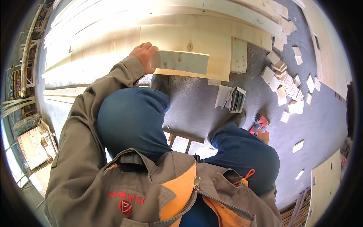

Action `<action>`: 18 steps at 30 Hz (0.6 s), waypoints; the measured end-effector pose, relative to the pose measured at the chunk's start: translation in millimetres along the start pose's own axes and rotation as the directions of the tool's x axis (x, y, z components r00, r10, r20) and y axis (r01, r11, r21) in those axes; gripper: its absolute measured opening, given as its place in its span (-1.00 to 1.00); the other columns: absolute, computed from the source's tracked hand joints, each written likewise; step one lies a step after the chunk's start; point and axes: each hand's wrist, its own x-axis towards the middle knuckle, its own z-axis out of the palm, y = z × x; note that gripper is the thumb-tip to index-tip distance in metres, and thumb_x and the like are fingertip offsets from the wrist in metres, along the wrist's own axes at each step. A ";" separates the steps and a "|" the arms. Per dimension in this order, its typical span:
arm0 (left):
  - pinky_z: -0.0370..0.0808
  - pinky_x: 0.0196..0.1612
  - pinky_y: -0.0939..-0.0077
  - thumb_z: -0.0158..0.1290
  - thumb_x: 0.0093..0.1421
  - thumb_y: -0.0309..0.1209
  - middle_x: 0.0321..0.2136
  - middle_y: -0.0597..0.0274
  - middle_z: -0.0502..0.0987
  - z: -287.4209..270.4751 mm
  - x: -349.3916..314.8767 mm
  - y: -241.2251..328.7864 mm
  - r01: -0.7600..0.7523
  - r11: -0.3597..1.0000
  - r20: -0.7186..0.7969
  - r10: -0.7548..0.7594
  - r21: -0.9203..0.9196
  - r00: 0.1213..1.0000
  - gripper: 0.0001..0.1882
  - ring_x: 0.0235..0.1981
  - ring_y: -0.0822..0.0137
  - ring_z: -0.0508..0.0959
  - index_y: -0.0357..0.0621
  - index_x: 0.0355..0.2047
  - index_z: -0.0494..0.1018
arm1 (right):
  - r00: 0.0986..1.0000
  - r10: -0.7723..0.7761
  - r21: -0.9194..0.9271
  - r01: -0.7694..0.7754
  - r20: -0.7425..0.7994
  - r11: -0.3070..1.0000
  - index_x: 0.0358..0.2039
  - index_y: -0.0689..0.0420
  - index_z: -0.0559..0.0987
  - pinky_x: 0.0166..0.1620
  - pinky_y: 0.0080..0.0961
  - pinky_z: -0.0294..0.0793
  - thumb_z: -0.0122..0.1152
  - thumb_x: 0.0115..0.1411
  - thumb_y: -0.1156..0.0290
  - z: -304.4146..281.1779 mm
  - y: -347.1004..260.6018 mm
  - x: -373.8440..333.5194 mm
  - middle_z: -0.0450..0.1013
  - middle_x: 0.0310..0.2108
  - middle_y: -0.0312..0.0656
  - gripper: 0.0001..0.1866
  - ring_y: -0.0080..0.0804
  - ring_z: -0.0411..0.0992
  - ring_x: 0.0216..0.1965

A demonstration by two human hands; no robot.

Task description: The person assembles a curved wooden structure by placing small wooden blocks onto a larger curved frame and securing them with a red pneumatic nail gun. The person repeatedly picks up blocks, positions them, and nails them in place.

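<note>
The left hand [145, 56] is stretched forward and clasps the left end of a short, flat, pale wooden board [181, 61], holding it level above wider light plywood sheets [204, 47] laid on the grey concrete floor [196, 109]. The right hand [263, 135] is low beside the right knee, closed around a red power tool [258, 125] that is largely hidden. Small pale wooden offcuts [287, 85] lie scattered and stacked on the floor to the right, near an open box of metal strips [236, 100].
</note>
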 end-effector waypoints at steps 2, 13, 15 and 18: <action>0.55 0.10 0.05 0.31 -0.15 -0.38 -0.09 0.00 0.52 -14.5 -2.3 6.9 -0.028 0.999 -0.005 0.028 -0.026 1.000 -0.36 0.01 -0.10 0.54 -0.13 0.04 0.48 | 0.996 -0.036 0.099 0.044 -0.078 0.994 0.31 0.41 0.40 0.22 -0.15 0.51 0.48 0.14 -0.04 -34.2 3.8 3.9 0.56 0.13 0.19 -0.07 0.04 0.54 0.16; 0.57 0.11 0.18 0.29 -0.19 -0.40 -0.05 -0.02 0.58 -157.4 -50.6 36.2 0.024 0.983 0.048 -0.015 -0.181 0.999 -0.28 0.02 -0.05 0.59 -0.19 0.11 0.52 | 0.637 -0.535 0.403 0.769 -0.555 0.496 0.29 0.34 0.45 0.11 -0.41 0.57 0.36 0.31 0.51 -317.2 -224.9 -182.5 0.58 0.03 -0.01 -0.44 -0.39 0.56 0.00; 0.58 0.09 0.18 0.30 -0.19 -0.40 -0.05 -0.04 0.59 -185.9 -60.7 49.3 0.026 0.980 0.030 -0.020 -0.199 0.999 -0.28 0.00 -0.06 0.61 -0.21 0.10 0.53 | 0.543 -0.582 0.427 0.839 -0.605 0.339 0.29 0.31 0.45 0.12 -0.41 0.57 0.33 0.31 0.59 -332.8 -258.2 -257.6 0.58 0.05 -0.04 -0.45 -0.41 0.55 0.00; 0.59 0.07 0.19 0.31 -0.20 -0.41 -0.04 -0.08 0.60 -221.1 -81.4 65.3 0.028 0.978 0.029 -0.023 -0.206 0.999 -0.26 -0.03 -0.07 0.63 -0.25 0.12 0.54 | 0.414 -0.705 0.445 0.882 -0.576 0.153 0.29 0.26 0.48 0.01 -0.44 0.62 0.33 0.28 0.65 -312.9 -302.9 -365.6 0.58 0.00 -0.12 -0.44 -0.43 0.57 -0.06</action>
